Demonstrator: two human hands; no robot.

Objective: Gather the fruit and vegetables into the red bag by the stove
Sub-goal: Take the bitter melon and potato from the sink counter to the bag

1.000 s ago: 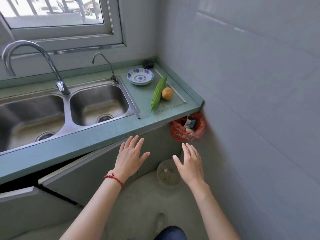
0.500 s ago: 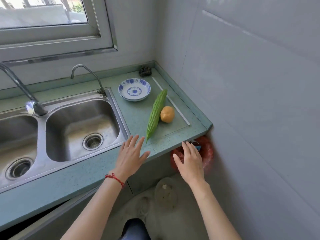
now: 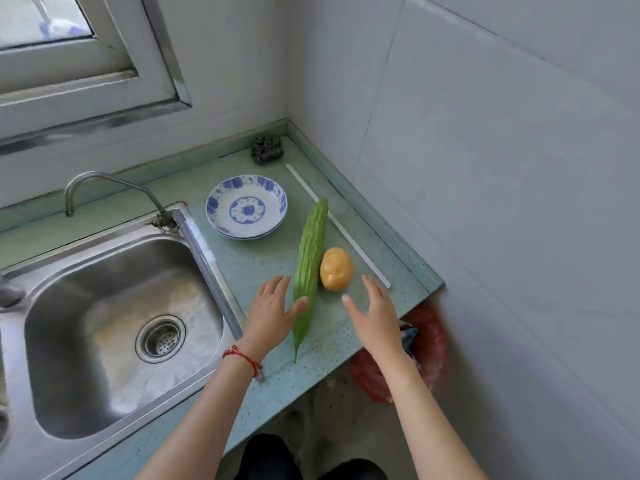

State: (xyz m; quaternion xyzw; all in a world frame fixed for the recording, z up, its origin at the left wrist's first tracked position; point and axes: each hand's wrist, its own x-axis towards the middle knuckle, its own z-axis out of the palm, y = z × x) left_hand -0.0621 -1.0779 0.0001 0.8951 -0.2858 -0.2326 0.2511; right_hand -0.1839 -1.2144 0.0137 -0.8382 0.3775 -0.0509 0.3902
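The brushed stainless-steel sink [image 3: 114,327] gleams dully beside the speckled, matt pale-green stone countertop [image 3: 263,258]; right of the sink lies a long green bitter gourd [image 3: 310,258] with ridged, waxy skin; a smooth yellow-orange fruit [image 3: 336,269] touches it; behind them a glossy blue-and-white glazed ceramic bowl [image 3: 246,206]; crinkled thin red plastic bag [image 3: 429,344] below the counter's edge.

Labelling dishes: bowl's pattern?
White bowl with blue floral motifs on rim and centre; head view.

Left hand [image 3: 270,315] and right hand [image 3: 375,318] outstretched, fingers straight, seemingly holding nothing.
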